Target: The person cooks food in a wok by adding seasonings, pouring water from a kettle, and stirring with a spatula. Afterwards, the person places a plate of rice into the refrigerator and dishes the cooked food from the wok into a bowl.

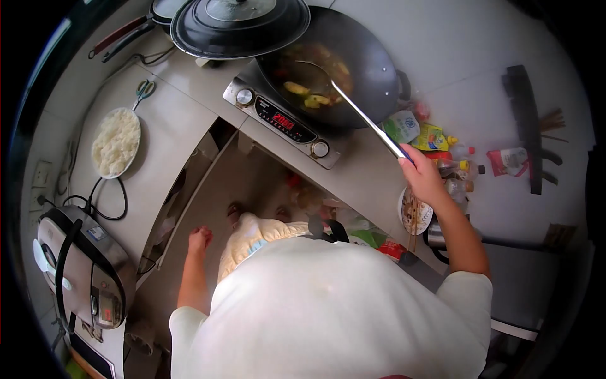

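Note:
My right hand [421,178] is wrapped round the dark blue grip of a long metal ladle [363,115]. Its head dips into brown liquid with yellowish and green pieces of food [305,93] inside a dark wok [369,63]. The wok sits on an induction cooker [281,120] with a lit red display and two knobs. Over the wok's left side is a black lid [240,35] with a glass centre, hiding part of the rim. My left hand [201,238] hangs low in front of the counter, fingers curled in, with nothing visible in it.
A plate of white rice [116,143] lies on the left counter beside scissors [145,90]. Below stands a rice cooker [85,265]. Right of the cooker are seasoning packets [432,136], several bottles, and a bowl [407,211] with chopsticks across it. A knife rack [527,129] is farther right.

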Tool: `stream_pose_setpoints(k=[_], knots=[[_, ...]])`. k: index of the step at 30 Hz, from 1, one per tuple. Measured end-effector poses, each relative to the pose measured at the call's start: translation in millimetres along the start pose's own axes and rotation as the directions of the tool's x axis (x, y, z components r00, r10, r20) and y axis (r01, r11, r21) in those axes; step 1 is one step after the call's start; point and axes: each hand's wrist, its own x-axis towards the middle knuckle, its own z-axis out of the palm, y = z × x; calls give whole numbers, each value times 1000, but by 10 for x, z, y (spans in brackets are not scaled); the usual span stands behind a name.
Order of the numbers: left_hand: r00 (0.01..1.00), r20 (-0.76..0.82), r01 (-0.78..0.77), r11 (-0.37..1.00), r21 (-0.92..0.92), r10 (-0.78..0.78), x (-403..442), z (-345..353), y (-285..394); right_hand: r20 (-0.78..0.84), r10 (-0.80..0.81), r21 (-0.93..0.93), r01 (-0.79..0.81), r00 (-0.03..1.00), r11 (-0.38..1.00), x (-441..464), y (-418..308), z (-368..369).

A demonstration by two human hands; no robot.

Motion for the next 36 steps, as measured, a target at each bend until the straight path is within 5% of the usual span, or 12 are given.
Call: stream_pose_setpoints(k=[1, 9, 12, 15, 27, 32, 36], knots=[[1000, 0, -5, 1000, 10, 5, -4, -9, -8, -70, -110, -165, 98, 991, 981, 65, 44, 12], [999, -36, 5, 1000, -16, -5, -72, -125, -111, -208, -82, -363, 1, 975, 932, 310, -138, -484], [998, -64, 0, 999, -43, -3, -186, -92, -115, -258, -342, -602, 127, 903, 788, 628, -114, -422], [998, -64, -10, 997, -81, 5, -239, -84, -193, -239, -403, -739, 103, 883, 666, 1065, -76, -185], [990, -138, 0, 993, -118, -17, -262, -141, -469, -96, -557, -775, 289, 825, 562, 565, -155, -326], [994, -108, 1, 997, -74, -9, -200, -43, -301, -115, -523, -861, 177, 845, 476, 83, -15, -701], [996, -92, -27, 997, -67, 21, -198, 162, -51, -185, -408, -802, 103, 894, 589, -367, -130, -934]])
